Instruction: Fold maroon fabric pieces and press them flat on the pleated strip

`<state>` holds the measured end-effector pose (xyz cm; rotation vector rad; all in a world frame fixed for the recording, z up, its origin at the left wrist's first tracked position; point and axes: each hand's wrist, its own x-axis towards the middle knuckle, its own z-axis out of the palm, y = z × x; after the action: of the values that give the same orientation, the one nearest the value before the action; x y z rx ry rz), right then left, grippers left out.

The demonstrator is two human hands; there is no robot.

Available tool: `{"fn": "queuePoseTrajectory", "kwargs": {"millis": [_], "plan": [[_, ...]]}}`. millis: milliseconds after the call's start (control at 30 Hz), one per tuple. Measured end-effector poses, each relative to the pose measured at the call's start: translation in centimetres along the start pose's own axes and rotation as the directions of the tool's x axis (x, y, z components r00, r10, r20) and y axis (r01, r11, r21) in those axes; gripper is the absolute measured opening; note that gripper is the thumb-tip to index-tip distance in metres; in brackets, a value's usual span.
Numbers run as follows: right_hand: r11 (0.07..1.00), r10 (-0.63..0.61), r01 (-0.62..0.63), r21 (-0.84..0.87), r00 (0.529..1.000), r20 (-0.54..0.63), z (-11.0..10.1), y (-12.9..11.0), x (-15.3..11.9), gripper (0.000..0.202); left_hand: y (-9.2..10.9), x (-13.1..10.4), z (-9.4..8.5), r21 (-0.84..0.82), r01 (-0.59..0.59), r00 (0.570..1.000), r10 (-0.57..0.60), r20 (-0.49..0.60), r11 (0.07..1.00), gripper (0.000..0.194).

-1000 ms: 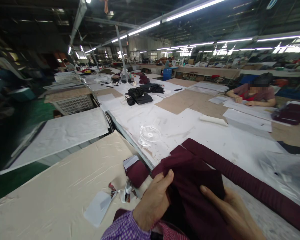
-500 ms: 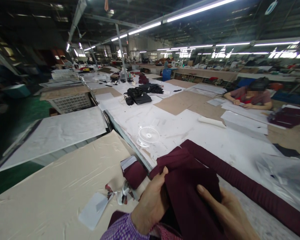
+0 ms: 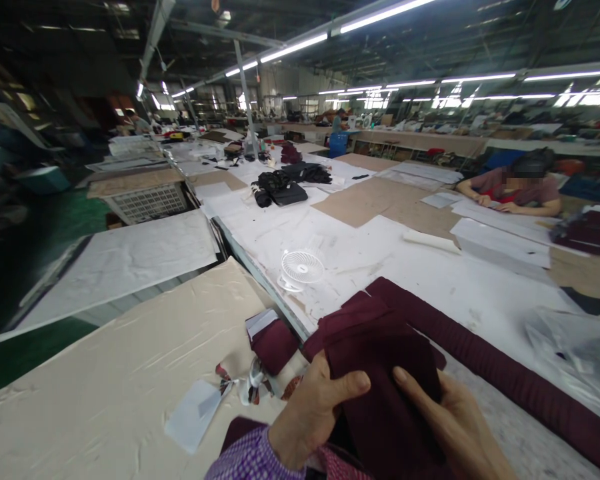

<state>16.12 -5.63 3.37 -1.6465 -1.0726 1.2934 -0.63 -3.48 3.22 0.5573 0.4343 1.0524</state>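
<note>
Dark maroon fabric pieces (image 3: 380, 373) hang between my two hands at the lower right. My left hand (image 3: 315, 400) grips their left edge, its thumb lying across the front and the other fingers hidden behind. On the opposite edge, my right hand (image 3: 445, 413) pinches the cloth with the thumb in front; its fingers are mostly behind. Just beyond lies more maroon fabric, beside a long maroon roll (image 3: 480, 360) that runs to the lower right. Left of my left hand rest a small maroon folded stack (image 3: 275, 347) and a tied strip of cloth (image 3: 254, 383).
A white fan (image 3: 303, 267) stands on the white-covered table (image 3: 360, 250). Black garments (image 3: 285, 190) are piled farther back. A pale card (image 3: 194, 415) lies on the cream-covered table (image 3: 105, 393). Clear plastic (image 3: 575, 353) is at right. A co-worker (image 3: 520, 183) leans over papers.
My left thumb has moved down and right, from the cloth's upper left edge onto its front face. My right hand keeps its hold. The view has shifted slightly.
</note>
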Motion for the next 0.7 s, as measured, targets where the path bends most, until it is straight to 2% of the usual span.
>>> {"fn": "queuePoseTrajectory", "kwargs": {"millis": [167, 300, 367, 400, 467, 533, 567, 633, 700], "plan": [[0.997, -0.037, 0.036, -0.074, 0.999, -0.013, 0.1, -0.3, 0.1, 0.028, -0.3, 0.5, 0.5, 0.041, 0.024, 0.992, -0.018, -0.127, 0.999, 0.048], [0.970, -0.126, 0.136, -0.203, 0.990, 0.060, -0.9, -0.4, 0.2, 0.032, 0.3, 0.3, 0.3, 0.081, 0.021, 0.977, -0.003, -0.212, 0.996, 0.046], [0.942, -0.211, 0.207, -0.265, 0.977, 0.015, -1.7, -0.5, 0.3, 0.032, 0.9, 0.0, 0.1, 0.125, 0.036, 0.974, -0.007, -0.225, 0.991, 0.044], [0.921, -0.284, 0.261, -0.290, 0.958, -0.038, -2.1, -0.7, 0.4, 0.030, 1.2, -0.1, 0.0, 0.157, 0.047, 0.976, -0.012, -0.217, 0.987, 0.043], [0.848, -0.470, 0.412, -0.333, 0.875, -0.115, -2.5, -1.4, 0.4, 0.025, 1.7, -0.3, -0.1, 0.228, 0.072, 0.984, -0.031, -0.176, 0.971, 0.039], [0.747, -0.623, 0.560, -0.358, 0.778, -0.081, -2.6, -2.3, 0.4, 0.018, 1.9, -0.4, -0.1, 0.304, 0.072, 0.993, -0.041, -0.107, 0.950, 0.034], [0.705, -0.664, 0.607, -0.368, 0.746, -0.041, -2.7, -2.8, 0.4, 0.016, 2.0, -0.4, -0.2, 0.338, 0.068, 0.996, -0.044, -0.078, 0.939, 0.034], [0.669, -0.680, 0.641, -0.376, 0.732, 0.037, -2.7, -3.4, 0.6, 0.017, 1.9, -0.5, -0.2, 0.390, 0.065, 0.997, -0.046, -0.058, 0.919, 0.035], [0.707, -0.619, 0.607, -0.364, 0.780, 0.098, -2.8, -3.7, 0.7, 0.019, 1.9, -0.6, -0.3, 0.420, 0.069, 0.997, -0.047, -0.061, 0.905, 0.038]]}}
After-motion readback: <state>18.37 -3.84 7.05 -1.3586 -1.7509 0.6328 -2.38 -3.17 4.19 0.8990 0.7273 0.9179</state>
